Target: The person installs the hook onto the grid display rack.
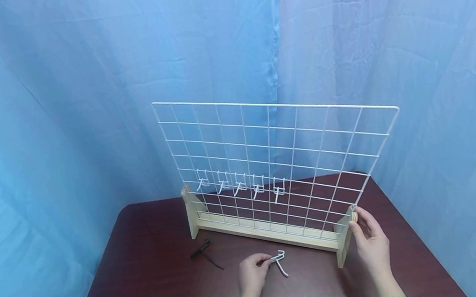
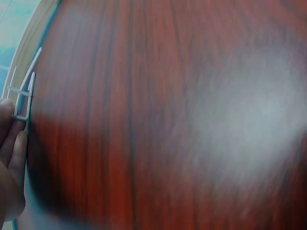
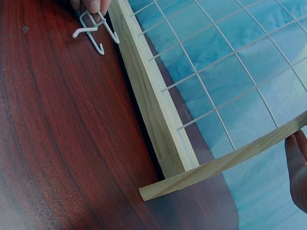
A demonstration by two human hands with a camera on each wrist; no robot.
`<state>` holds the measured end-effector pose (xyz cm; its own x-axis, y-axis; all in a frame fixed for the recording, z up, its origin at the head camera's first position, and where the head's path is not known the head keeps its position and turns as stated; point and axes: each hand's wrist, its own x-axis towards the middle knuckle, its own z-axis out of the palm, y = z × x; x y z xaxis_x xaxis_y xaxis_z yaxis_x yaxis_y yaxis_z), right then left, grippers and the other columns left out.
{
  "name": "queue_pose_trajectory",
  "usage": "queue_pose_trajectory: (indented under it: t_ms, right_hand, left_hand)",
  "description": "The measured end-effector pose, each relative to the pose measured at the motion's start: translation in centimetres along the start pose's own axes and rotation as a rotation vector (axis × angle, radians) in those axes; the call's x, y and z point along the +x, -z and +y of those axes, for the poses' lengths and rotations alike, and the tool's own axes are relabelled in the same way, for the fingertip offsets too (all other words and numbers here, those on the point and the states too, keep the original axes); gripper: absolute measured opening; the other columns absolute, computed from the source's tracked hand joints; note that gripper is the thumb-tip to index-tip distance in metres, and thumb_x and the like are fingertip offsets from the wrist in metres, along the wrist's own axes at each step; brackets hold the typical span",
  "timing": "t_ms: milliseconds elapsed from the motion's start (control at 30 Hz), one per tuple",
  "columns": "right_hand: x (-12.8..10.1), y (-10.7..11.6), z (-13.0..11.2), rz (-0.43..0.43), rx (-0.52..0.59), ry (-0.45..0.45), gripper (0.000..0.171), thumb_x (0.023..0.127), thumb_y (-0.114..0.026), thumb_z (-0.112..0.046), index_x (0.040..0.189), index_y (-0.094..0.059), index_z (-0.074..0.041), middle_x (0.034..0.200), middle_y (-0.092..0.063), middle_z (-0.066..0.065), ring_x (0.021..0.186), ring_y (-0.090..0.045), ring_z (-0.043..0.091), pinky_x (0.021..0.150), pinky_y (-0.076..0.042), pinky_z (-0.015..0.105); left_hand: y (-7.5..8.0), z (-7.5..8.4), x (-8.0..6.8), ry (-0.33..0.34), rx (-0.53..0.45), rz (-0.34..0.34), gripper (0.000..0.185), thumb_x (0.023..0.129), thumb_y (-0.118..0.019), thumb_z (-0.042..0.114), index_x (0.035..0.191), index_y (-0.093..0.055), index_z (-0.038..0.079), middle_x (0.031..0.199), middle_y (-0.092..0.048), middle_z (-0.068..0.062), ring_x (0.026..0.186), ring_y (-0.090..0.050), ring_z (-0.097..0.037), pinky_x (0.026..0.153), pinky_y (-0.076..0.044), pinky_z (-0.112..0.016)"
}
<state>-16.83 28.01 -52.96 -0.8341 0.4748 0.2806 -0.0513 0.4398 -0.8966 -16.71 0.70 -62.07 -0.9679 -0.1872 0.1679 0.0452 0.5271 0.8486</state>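
Left hand point(image 1: 252, 275) pinches a white wire hook point(image 1: 279, 261) off the dark wooden bench point(image 1: 155, 273) while the open right hand point(image 1: 371, 243) steadies the wood-based white wire grid point(image 1: 273, 164), so hanging it beside the five mounted hooks point(image 1: 241, 183) seems next.

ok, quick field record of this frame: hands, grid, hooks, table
left hand: pinches a white wire hook just above the table
right hand: rests on the right wooden foot of the stand
grid: white wire panel, upright in a wooden base
hung hooks: five in a row, lower left
table extras: black clip lying left of the hands

Dark table point(image 1: 153, 250), black clip point(image 1: 200, 249), blue curtain point(image 1: 88, 86)
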Motion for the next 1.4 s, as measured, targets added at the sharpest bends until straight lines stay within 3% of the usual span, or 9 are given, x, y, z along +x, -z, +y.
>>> queue_pose_trajectory:
  t_ms: [133, 233, 533, 867, 1200, 1400]
  right_hand:
    - [0.0, 0.0, 0.0, 0.0, -0.004, 0.0, 0.04, 0.098, -0.062, -0.011, 0.138, -0.057, -0.014, 0.133, -0.06, 0.008, 0.111, -0.049, -0.013, 0.093, -0.041, 0.007]
    - [0.0, 0.0, 0.0, 0.0, -0.009, -0.001, 0.04, 0.098, -0.062, -0.011, 0.138, -0.057, -0.014, 0.132, -0.06, 0.007, 0.111, -0.048, -0.013, 0.094, -0.041, 0.008]
    - [0.0, 0.0, 0.0, 0.002, -0.012, 0.006, 0.04, 0.098, -0.062, -0.011, 0.138, -0.058, -0.015, 0.131, -0.06, 0.004, 0.111, -0.049, -0.013, 0.095, -0.042, 0.01]
    - [0.0, 0.0, -0.1, 0.008, -0.032, 0.01, 0.039, 0.098, -0.063, -0.011, 0.137, -0.059, -0.015, 0.128, -0.062, 0.001, 0.108, -0.049, -0.014, 0.098, -0.045, 0.02]
    - [0.0, 0.0, 0.0, 0.006, -0.018, 0.002, 0.04, 0.098, -0.063, -0.01, 0.137, -0.059, -0.015, 0.126, -0.061, -0.006, 0.109, -0.05, -0.012, 0.096, -0.045, 0.017]
    - [-0.1, 0.0, -0.1, 0.003, -0.027, -0.001, 0.04, 0.098, -0.062, -0.012, 0.138, -0.058, -0.016, 0.127, -0.062, -0.002, 0.109, -0.049, -0.013, 0.097, -0.045, 0.016]
  left_hand:
    - [0.8, -0.5, 0.5, -0.024, 0.006, -0.015, 0.016, 0.074, -0.082, 0.002, 0.081, -0.078, 0.016, 0.081, -0.071, 0.012, 0.072, -0.063, -0.002, 0.063, -0.053, -0.02]
    - [1.2, -0.7, 0.8, -0.022, 0.006, 0.01, 0.019, 0.074, -0.082, 0.0, 0.088, -0.078, 0.012, 0.086, -0.073, 0.006, 0.077, -0.066, -0.006, 0.066, -0.055, -0.02]
    - [1.5, -1.2, 1.0, 0.061, -0.023, 0.057, 0.031, 0.075, -0.083, 0.003, 0.104, -0.074, 0.011, 0.097, -0.072, 0.002, 0.087, -0.068, -0.014, 0.074, -0.056, -0.02]
    - [1.7, -1.6, 0.1, -0.007, -0.012, 0.077, 0.034, 0.07, -0.087, 0.006, 0.1, -0.074, 0.015, 0.093, -0.069, 0.009, 0.087, -0.066, -0.012, 0.08, -0.056, -0.031]
    - [2.0, -1.6, -1.0, -0.07, 0.017, 0.069, 0.032, 0.068, -0.088, 0.007, 0.096, -0.075, 0.016, 0.091, -0.07, 0.008, 0.085, -0.066, -0.012, 0.079, -0.056, -0.032]
    - [2.0, -1.6, -1.5, -0.086, 0.006, 0.057, 0.032, 0.069, -0.088, 0.008, 0.097, -0.075, 0.015, 0.092, -0.071, 0.009, 0.085, -0.066, -0.011, 0.078, -0.055, -0.031]
